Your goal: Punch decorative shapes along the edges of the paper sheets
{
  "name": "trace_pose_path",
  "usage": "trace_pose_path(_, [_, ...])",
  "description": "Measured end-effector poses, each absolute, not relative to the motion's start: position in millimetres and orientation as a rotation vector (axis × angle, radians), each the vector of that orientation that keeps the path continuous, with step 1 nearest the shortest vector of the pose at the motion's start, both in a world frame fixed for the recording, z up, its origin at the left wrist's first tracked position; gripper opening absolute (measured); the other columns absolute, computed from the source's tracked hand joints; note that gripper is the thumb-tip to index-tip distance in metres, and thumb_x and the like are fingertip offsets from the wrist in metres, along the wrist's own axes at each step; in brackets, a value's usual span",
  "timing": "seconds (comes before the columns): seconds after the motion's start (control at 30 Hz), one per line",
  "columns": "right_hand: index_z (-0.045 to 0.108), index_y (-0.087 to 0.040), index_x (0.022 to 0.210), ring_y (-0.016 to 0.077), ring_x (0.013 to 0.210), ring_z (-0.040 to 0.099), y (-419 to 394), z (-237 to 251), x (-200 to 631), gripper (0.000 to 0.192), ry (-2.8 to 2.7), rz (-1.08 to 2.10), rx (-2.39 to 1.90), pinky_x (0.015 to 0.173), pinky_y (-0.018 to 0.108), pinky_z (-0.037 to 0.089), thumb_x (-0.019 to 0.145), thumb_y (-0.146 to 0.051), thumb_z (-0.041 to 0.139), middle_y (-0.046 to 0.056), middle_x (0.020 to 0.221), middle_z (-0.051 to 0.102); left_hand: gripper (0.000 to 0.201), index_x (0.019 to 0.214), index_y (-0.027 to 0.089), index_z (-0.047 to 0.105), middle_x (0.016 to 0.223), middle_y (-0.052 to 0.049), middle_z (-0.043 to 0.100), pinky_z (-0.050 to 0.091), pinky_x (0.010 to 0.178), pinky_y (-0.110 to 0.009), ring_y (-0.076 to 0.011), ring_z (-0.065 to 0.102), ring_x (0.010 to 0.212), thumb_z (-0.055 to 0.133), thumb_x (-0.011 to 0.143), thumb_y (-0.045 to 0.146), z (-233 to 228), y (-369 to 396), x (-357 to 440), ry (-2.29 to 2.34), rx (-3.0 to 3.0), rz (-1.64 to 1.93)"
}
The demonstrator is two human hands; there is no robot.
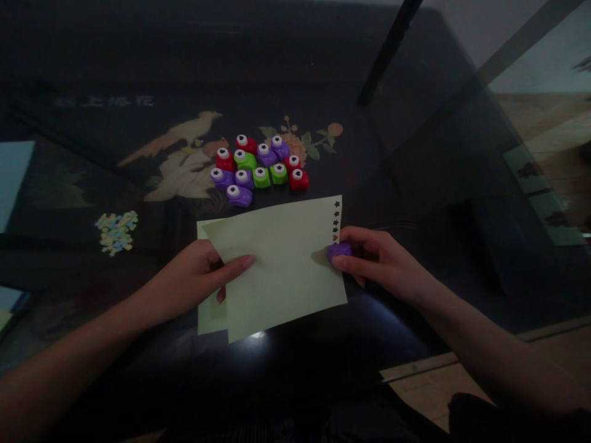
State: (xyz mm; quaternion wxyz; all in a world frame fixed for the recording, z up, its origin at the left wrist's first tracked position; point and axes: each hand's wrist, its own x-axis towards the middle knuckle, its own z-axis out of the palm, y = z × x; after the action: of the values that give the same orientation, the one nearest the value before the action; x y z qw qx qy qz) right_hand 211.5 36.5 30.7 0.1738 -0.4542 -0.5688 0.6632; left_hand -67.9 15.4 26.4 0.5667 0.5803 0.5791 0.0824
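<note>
A pale yellow-green sheet of paper is held above the dark table, tilted a little. My left hand grips its left side, thumb on top and fingers underneath. Small punched shapes, several stars and a heart-like one, run down the sheet's right edge. There my right hand holds a purple craft punch between thumb and fingers, with the punch on the paper's edge below the row of holes. A second pale sheet lies partly hidden under the first.
Beyond the paper stand several red, green and purple craft punches with white tops. A cluster of small pale cut-out pieces lies at the left. Light-blue paper sits at the far left. A dark post rises at the back of the glossy table.
</note>
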Motion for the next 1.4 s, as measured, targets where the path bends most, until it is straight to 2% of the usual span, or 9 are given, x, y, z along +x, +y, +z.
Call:
trace_pose_path(0.13, [0.059, -0.017, 0.086, 0.0055, 0.048, 0.045, 36, 29, 211, 0.016, -1.631, 1.860, -1.293, 0.042, 0.020, 0.033, 0.083, -0.032, 0.065, -0.004, 0.069, 0.053, 0.036, 0.078, 0.016, 0.063, 0.064, -0.001, 0.065, 0.047, 0.043, -0.024, -0.0121, 0.054, 0.042, 0.051, 0.079, 0.050, 26, 15, -68, 1.378, 1.362, 0.206])
trace_pose_path(0.27, [0.059, -0.017, 0.084, 0.0057, 0.049, 0.045, 35, 28, 211, 0.016, -1.642, 1.839, -1.307, 0.042, 0.020, 0.034, 0.082, -0.031, 0.065, -0.004, 0.068, 0.053, 0.037, 0.076, 0.016, 0.064, 0.056, 0.000, 0.061, 0.046, 0.042, -0.024, -0.0130, 0.054, 0.041, 0.051, 0.079, 0.051, 25, 15, -68, 1.372, 1.376, 0.192])
trace_pose_path(0.43, [0.059, -0.017, 0.086, 0.0054, 0.048, 0.046, 34, 27, 209, 0.015, -1.640, 1.811, -1.319, 0.041, 0.019, 0.035, 0.082, -0.029, 0.065, -0.004, 0.068, 0.053, 0.041, 0.081, 0.016, 0.064, 0.067, -0.003, 0.068, 0.049, 0.046, -0.027, -0.0141, 0.056, 0.045, 0.050, 0.080, 0.054, 25, 14, -70, 1.376, 1.347, 0.180])
trace_pose_path(0.73, [0.059, -0.018, 0.088, 0.0068, 0.047, 0.051, 30, 24, 210, 0.019, -1.556, 1.812, -1.407, 0.039, 0.019, 0.040, 0.082, -0.035, 0.066, -0.005, 0.065, 0.053, 0.036, 0.070, 0.017, 0.061, 0.055, 0.001, 0.060, 0.047, 0.043, -0.024, -0.0126, 0.054, 0.043, 0.052, 0.079, 0.051, 25, 15, -68, 1.347, 1.318, 0.218])
trace_pose_path(0.9, [0.059, -0.020, 0.086, 0.0082, 0.048, 0.053, 28, 22, 210, 0.020, -1.523, 1.800, -1.427, 0.041, 0.021, 0.043, 0.080, -0.036, 0.068, -0.004, 0.064, 0.054, 0.039, 0.080, 0.017, 0.063, 0.064, -0.002, 0.065, 0.049, 0.044, -0.027, -0.0152, 0.056, 0.048, 0.057, 0.075, 0.055, 25, 13, -67, 1.370, 1.270, 0.247])
trace_pose_path(1.07, [0.060, -0.020, 0.089, 0.0082, 0.048, 0.053, 26, 22, 209, 0.019, -1.505, 1.778, -1.398, 0.042, 0.021, 0.043, 0.079, -0.035, 0.069, -0.004, 0.065, 0.054, 0.033, 0.079, 0.017, 0.062, 0.062, -0.002, 0.065, 0.048, 0.043, -0.024, -0.0150, 0.057, 0.049, 0.061, 0.075, 0.050, 23, 11, -68, 1.368, 1.276, 0.224])
trace_pose_path(1.23, [0.059, -0.020, 0.092, 0.0080, 0.048, 0.052, 25, 21, 209, 0.022, -1.545, 1.768, -1.377, 0.041, 0.021, 0.043, 0.080, -0.036, 0.068, -0.004, 0.067, 0.055, 0.032, 0.093, 0.017, 0.064, 0.082, -0.005, 0.071, 0.052, 0.051, -0.025, -0.0169, 0.063, 0.062, 0.061, 0.077, 0.045, 22, 9, -69, 1.327, 1.280, 0.283])
trace_pose_path(1.4, [0.057, -0.020, 0.096, 0.0094, 0.051, 0.054, 27, 20, 210, 0.026, -1.600, 1.775, -1.379, 0.042, 0.022, 0.044, 0.082, -0.039, 0.066, -0.003, 0.070, 0.055, 0.035, 0.095, 0.016, 0.064, 0.077, -0.004, 0.069, 0.049, 0.046, -0.023, -0.0147, 0.060, 0.057, 0.059, 0.079, 0.047, 23, 8, -69, 1.332, 1.287, 0.289])
